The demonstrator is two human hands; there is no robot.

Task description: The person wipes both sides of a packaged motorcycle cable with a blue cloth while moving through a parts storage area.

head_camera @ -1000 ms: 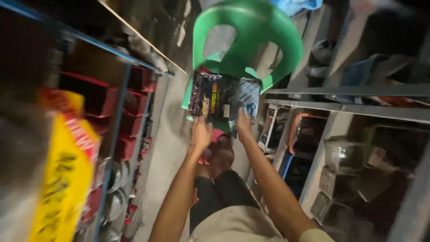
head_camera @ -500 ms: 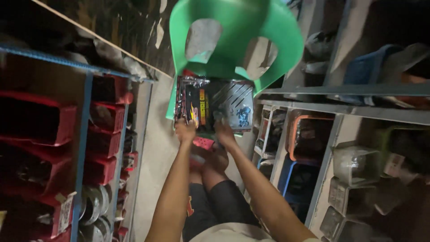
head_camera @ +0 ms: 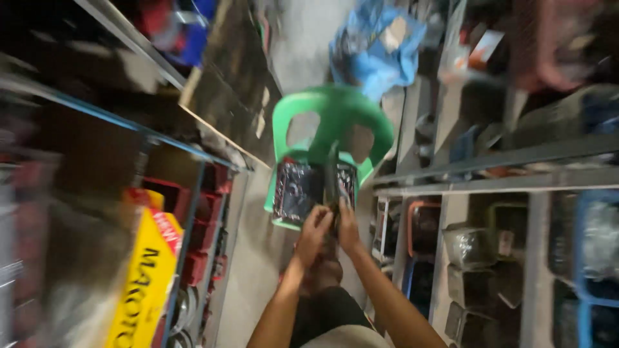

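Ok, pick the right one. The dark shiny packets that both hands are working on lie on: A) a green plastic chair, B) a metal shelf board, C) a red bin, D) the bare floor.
A: the dark shiny packets lie on the seat of the green plastic chair, with the left hand and the right hand at their near edge.

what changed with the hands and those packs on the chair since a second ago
Both hands, left and right, drew together and now lift one pack upright on edge, where earlier it lay flat. The other packs stayed on the green chair.
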